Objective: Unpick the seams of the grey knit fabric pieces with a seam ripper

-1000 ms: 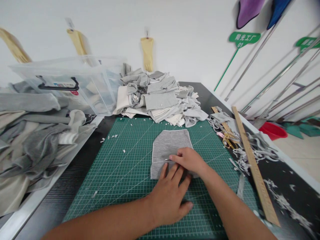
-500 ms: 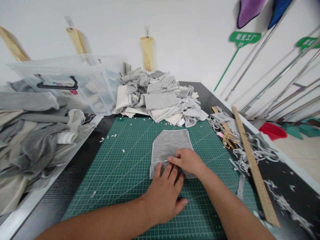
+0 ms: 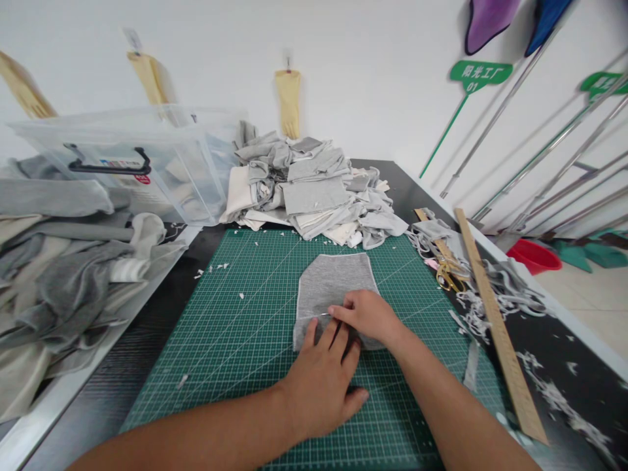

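Green cutting mat [image 3: 235,340] covers the dark tabletop [image 3: 147,340] under both of my hands, and its gridded surface around them is free apart from small white fabric crumbs. Beyond my fingertips a heap of grey and cream fabric pieces [image 3: 314,186] sits at the mat's far edge, with a clear plastic bin [image 3: 127,163] to its left. Off to the right of my right hand, well apart, lie gold-handled scissors [image 3: 449,278], a long wooden ruler [image 3: 498,327] and a tangle of trimmed strips [image 3: 495,297]. Nothing stands between my hands and the work.

A grey fabric piece [image 3: 331,281] lies flat on the mat, its near edge under my fingers and the rest stretching away from them. My left hand [image 3: 321,379] rests flat with fingers spread, pressing that near edge down and holding nothing. My right hand [image 3: 367,317] has its fingers pinched together on a thin metal tool [image 3: 324,314], whose tip pokes out to the left just past my fingertips, right at the fabric; I cannot tell what the tool is.

Compared with a second ago, both hands have slid a little to the left along the near edge, and the fabric has barely shifted.
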Demonstrator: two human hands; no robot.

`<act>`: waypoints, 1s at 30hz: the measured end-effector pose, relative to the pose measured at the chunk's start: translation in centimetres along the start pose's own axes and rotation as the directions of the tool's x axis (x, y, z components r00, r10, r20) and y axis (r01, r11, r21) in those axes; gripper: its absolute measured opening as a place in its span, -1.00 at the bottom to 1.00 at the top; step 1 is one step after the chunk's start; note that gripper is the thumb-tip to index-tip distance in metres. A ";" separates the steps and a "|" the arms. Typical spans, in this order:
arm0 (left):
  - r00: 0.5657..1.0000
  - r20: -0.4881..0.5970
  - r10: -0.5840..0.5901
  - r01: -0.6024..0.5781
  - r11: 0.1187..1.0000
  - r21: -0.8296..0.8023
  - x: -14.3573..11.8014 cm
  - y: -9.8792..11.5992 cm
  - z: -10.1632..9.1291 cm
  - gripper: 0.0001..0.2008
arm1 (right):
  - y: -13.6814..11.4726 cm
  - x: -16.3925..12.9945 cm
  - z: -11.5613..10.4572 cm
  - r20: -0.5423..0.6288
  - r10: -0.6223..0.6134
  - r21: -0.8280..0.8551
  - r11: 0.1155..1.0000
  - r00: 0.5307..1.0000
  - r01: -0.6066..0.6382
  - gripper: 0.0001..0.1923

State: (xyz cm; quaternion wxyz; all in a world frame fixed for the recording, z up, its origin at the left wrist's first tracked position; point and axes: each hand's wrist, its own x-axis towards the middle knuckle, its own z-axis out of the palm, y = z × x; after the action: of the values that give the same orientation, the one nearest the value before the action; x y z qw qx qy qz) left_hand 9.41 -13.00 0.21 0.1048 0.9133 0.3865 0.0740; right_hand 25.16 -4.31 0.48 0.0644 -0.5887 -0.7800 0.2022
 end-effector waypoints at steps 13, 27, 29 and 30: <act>1.000 0.005 0.003 -0.003 1.000 -0.005 -0.1 0.0 0.0 -0.34 | 0.0 0.0 -0.2 0.015 0.006 -0.017 1.000 1.000 -0.005 -0.48; 1.000 0.002 0.004 -0.004 1.000 0.000 0.0 0.1 -0.2 -0.34 | -0.5 -0.1 -0.4 0.038 0.027 -0.067 0.997 0.999 -0.024 -0.46; 1.000 0.002 0.006 -0.006 1.000 0.002 0.0 0.0 -0.2 -0.34 | -0.5 -0.1 -0.3 0.036 0.023 -0.065 0.998 0.999 -0.020 -0.45; 1.000 0.002 0.007 -0.007 1.000 0.003 0.0 0.0 -0.2 -0.34 | -0.5 -0.1 -0.3 0.033 0.019 -0.063 0.998 0.999 -0.017 -0.45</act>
State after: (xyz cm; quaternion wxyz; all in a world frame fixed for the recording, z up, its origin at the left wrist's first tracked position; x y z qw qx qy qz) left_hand 9.42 -12.99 0.40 0.1037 0.9149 0.3833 0.0732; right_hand 24.81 -4.41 0.96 0.0308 -0.5940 -0.7816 0.1879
